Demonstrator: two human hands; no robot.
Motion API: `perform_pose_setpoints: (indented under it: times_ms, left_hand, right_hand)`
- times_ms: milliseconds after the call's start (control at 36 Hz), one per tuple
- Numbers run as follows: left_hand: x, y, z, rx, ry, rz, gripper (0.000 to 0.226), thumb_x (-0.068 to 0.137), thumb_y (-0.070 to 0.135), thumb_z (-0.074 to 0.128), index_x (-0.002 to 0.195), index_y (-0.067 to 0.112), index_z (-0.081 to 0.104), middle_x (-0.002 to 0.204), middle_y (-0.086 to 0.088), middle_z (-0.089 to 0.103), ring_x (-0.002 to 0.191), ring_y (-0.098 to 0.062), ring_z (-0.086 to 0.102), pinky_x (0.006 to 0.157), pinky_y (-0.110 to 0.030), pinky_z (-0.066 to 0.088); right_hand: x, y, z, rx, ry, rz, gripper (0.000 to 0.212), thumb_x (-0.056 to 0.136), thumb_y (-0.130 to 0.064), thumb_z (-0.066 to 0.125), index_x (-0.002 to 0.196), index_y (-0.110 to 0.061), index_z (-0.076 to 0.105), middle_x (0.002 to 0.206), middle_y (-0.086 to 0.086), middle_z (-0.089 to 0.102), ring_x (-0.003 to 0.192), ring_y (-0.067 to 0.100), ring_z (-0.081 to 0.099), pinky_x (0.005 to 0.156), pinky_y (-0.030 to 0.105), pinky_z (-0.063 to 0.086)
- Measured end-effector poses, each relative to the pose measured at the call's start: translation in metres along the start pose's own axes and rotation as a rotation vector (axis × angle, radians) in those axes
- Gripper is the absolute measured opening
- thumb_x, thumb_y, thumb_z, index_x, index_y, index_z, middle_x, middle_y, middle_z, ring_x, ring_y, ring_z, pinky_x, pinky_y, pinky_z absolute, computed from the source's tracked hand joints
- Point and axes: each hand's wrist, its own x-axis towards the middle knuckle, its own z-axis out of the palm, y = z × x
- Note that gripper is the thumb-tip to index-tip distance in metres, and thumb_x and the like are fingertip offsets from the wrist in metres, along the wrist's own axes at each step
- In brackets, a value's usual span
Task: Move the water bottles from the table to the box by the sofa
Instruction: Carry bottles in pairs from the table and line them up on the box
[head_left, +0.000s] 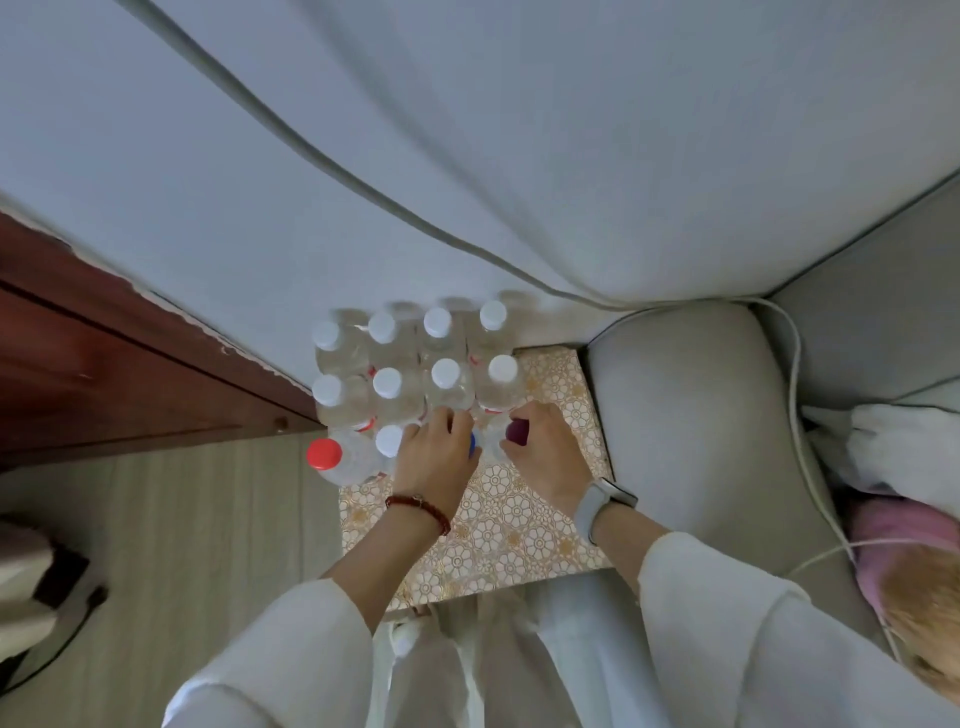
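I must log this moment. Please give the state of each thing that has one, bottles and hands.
white-capped bottles: upright, capped, packed in rows
red-capped bottle: upright, capped, at the left end of the near row
blue-capped bottle: gripped at the top by left hand
purple-capped bottle: gripped at the top by right hand

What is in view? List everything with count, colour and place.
white-cap bottles: nine, clear, upright in rows on the box
red-cap bottle: one, front row, left end
blue-cap bottle: one, front row, under left hand
purple-cap bottle: one, front row, under right hand
box: one, gold floral, beside sofa
sofa: grey, right
cable: white, on sofa
cabinet: brown wood, left
left hand: fingers grip blue-cap bottle
right hand: fingers grip purple-cap bottle
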Motion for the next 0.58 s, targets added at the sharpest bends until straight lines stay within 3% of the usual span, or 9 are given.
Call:
perform_pose_setpoints:
  times_ms: [139,306,444,583]
  left_hand:
    - [0.01,-0.004,-0.001,0.029,0.071,0.017,0.04,0.047,0.013,0.086,0.07,0.006,0.054,0.063,-0.008,0.058,0.039,-0.024,0.048,0.046,-0.026,0.04]
    - [0.007,-0.008,0.006,-0.065,0.093,0.017,0.035,0.056,0.008,0.083,0.075,0.004,0.054,0.071,-0.012,0.059,0.045,-0.026,0.051,0.05,-0.029,0.046]
    - [0.001,-0.008,0.008,0.045,0.101,0.02,0.036,0.056,0.015,0.082,0.08,0.007,0.057,0.073,-0.009,0.06,0.056,-0.026,0.057,0.057,-0.031,0.049]
    - [0.001,-0.008,0.008,0.153,0.09,-0.02,0.035,0.059,0.027,0.08,0.084,0.014,0.061,0.076,-0.002,0.064,0.065,-0.023,0.061,0.074,-0.037,0.052]
  right_hand:
    - [0.002,0.003,0.011,0.055,-0.009,-0.002,0.034,0.084,-0.015,0.06,0.115,-0.007,0.049,0.117,0.014,0.047,0.104,0.026,0.052,0.086,0.027,0.042]
    - [0.009,0.004,0.01,0.088,0.0,-0.047,0.032,0.085,-0.009,0.057,0.117,-0.005,0.05,0.114,0.015,0.049,0.106,0.025,0.05,0.084,0.021,0.037]
    - [0.002,0.005,0.011,0.132,-0.021,-0.073,0.038,0.085,0.0,0.056,0.122,-0.006,0.047,0.122,0.017,0.047,0.106,0.03,0.055,0.094,0.036,0.047]
    - [-0.001,0.001,0.008,0.116,-0.052,-0.087,0.045,0.088,-0.004,0.053,0.13,-0.008,0.04,0.131,0.014,0.045,0.115,0.029,0.053,0.099,0.035,0.045]
